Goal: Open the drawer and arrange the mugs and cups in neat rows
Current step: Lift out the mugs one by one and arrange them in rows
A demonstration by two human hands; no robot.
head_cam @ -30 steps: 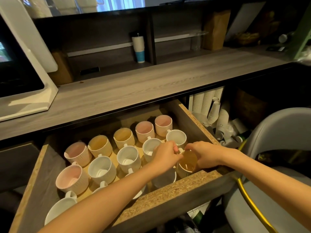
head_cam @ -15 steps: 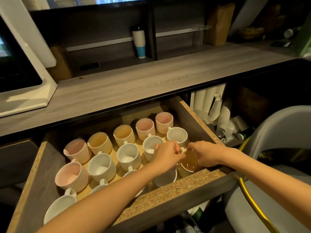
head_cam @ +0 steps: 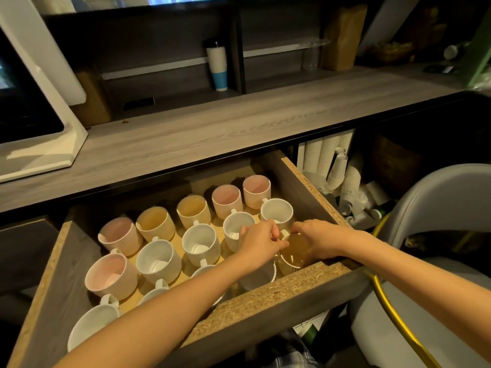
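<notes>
The wooden drawer point(head_cam: 268, 297) stands pulled out below the counter. Inside it, ribbed mugs sit in rows: pink and yellow ones along the back, such as a pink mug point(head_cam: 256, 191), and white ones in the middle, such as a white mug point(head_cam: 201, 245). A yellow mug point(head_cam: 293, 254) is in the front right corner. My right hand point(head_cam: 318, 239) grips its far side, and my left hand point(head_cam: 259, 241) pinches its rim from the left. My left forearm hides part of the front-row mugs.
The grey wood counter point(head_cam: 225, 123) runs above the drawer, with a white machine point(head_cam: 34, 123) at its left. Stacks of paper cups point(head_cam: 337, 166) fill the open shelf to the right. A grey chair point(head_cam: 435, 235) stands close on the right.
Both hands stay on the yellow mug and have shifted only slightly in the front right corner. The other mugs have not moved.
</notes>
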